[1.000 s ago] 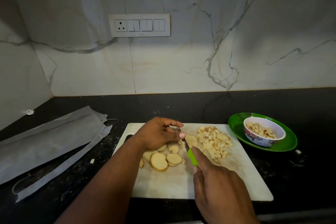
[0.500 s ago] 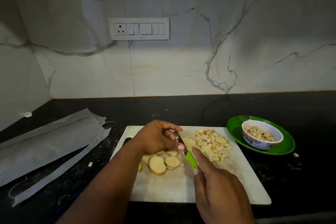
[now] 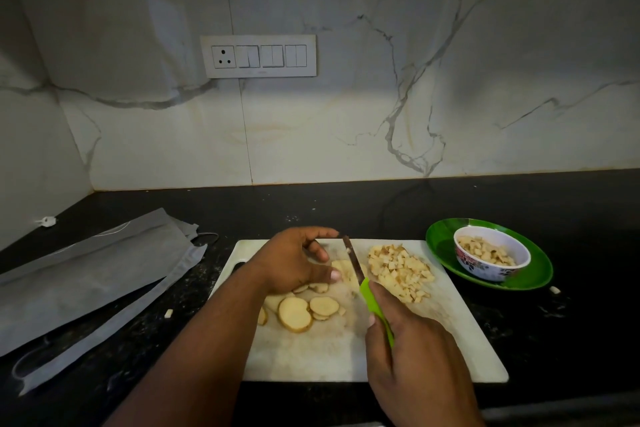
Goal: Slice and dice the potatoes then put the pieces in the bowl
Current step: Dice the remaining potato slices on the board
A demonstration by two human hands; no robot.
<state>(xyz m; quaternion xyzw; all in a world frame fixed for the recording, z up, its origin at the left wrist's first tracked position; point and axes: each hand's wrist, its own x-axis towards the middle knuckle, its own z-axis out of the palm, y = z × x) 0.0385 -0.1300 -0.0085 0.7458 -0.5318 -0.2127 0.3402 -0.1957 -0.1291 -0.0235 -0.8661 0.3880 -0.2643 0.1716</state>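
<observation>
Centrally, knife (image 3: 354, 262) between slices (image 3: 304, 312), dice (image 3: 400, 270)

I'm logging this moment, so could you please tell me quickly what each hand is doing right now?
Left hand: fingers curled, thumb pressing the potato slice being cut on the cutting board.
Right hand: closed grip on the green-handled knife.
</observation>
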